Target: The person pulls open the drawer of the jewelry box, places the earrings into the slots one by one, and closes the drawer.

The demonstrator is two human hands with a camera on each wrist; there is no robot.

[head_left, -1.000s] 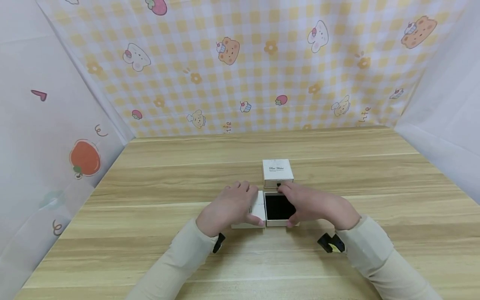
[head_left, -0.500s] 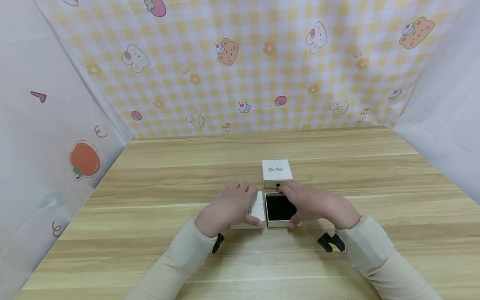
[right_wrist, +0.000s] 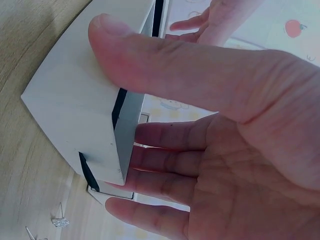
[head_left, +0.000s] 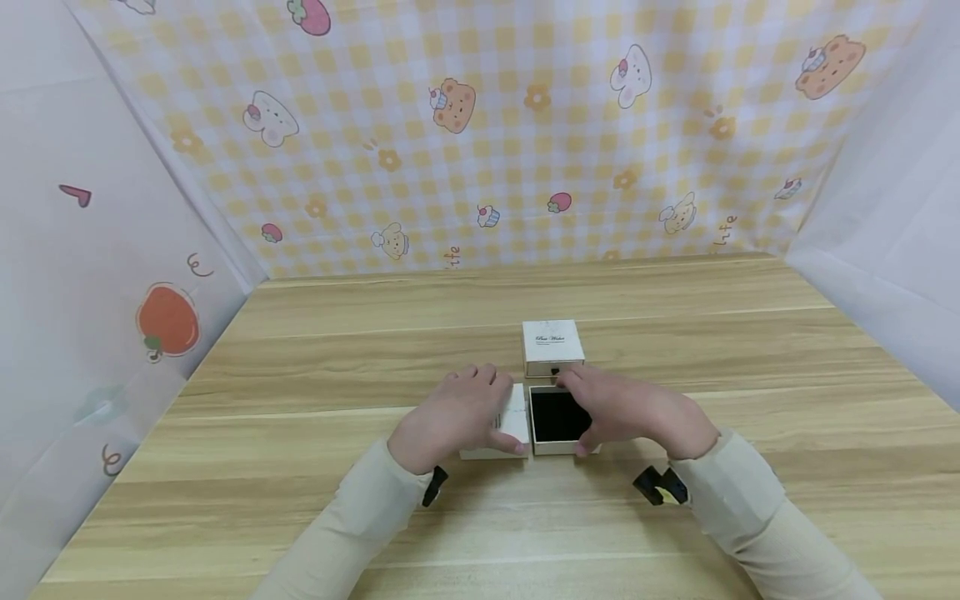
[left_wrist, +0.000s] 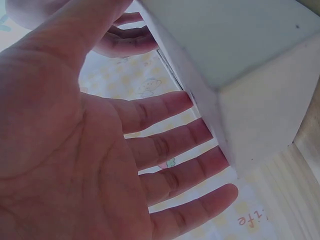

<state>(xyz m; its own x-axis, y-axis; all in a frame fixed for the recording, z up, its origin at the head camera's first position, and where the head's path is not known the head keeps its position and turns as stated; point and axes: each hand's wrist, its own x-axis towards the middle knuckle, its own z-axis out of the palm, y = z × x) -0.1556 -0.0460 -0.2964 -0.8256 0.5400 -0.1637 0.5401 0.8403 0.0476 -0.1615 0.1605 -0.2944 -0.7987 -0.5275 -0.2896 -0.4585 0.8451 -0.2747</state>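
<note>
We list first a left hand (head_left: 457,419), its thumb along the near edge and its fingertips at the far side of a white box (head_left: 514,417), held between them; by the left wrist view, the fingers are nearly straight and slightly parted, and we cannot tell whether the little finger touches the box. Second, a right hand (head_left: 626,408), thumb pressed to the near wall and fingers at the far wall of an open-topped white tray (head_left: 551,448), gripped between them. The tray sits on the table between the two hands, black inside, with a black tab (right_wrist: 89,172) on the end wall facing the right palm. The white box lies under the left fingers, just beside the tray; we cannot tell whether the two touch. Third, a lettered white box (head_left: 553,340), closed, just beyond the right fingertips, a small black tab on its near face. Fourth, two small silvery pieces (right_wrist: 60,221), lying near the right little finger, too small for us to identify. Also entered: pale sleeves (head_left: 750,492) behind both hands; a black fitting (head_left: 660,486) at each wrist; a wood-grain table (head_left: 322,358) beneath the fingers; a yellow-checked cloth (head_left: 517,158) with printed animals, well beyond the fingertips; a pale cloth (head_left: 112,317) with a fruit print, well left of the left fingers.
</note>
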